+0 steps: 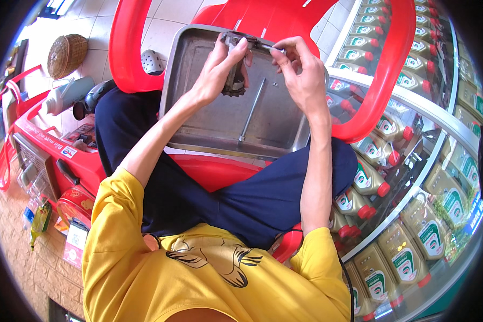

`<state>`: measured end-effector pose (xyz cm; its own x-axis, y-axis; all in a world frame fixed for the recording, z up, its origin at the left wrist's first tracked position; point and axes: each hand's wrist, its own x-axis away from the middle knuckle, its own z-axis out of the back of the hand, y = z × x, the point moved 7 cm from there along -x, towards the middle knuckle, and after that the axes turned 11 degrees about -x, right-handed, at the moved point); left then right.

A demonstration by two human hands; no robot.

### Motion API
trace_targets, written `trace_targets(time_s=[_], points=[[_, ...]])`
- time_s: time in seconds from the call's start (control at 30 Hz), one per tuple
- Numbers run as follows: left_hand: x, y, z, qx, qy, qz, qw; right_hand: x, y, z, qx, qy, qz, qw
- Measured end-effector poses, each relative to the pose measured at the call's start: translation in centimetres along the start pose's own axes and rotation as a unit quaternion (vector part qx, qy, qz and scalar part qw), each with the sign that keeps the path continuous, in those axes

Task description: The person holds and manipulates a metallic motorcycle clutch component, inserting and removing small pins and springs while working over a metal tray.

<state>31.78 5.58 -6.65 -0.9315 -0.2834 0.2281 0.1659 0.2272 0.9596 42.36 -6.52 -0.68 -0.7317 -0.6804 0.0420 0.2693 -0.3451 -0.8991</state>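
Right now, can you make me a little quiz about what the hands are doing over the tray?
1. True or false: the left hand holds a dark toothed metal part over the metal tray.
2. What lies loose in the tray? A) a long thin metal rod B) a hammer C) a spoon
3. Fill in: the right hand pinches a small ___ tool at the top of the part.

Key: 1 true. 2 A, the long thin metal rod. 3 thin; its exact kind is too small to tell.
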Motion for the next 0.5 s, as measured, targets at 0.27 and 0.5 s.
trace_targets(time_s=[0.27,0.5], points=[[-0.3,-0.6,0.0,-0.016,0.000,-0.018,1.000,0.0,0.7,-0.1,-0.032,0.011,0.011,0.999],[0.1,-0.2,0.0,-0.027,0.000,0.007,1.000,-0.1,1.7,0.0,0.001,-0.065,-0.107,0.992]])
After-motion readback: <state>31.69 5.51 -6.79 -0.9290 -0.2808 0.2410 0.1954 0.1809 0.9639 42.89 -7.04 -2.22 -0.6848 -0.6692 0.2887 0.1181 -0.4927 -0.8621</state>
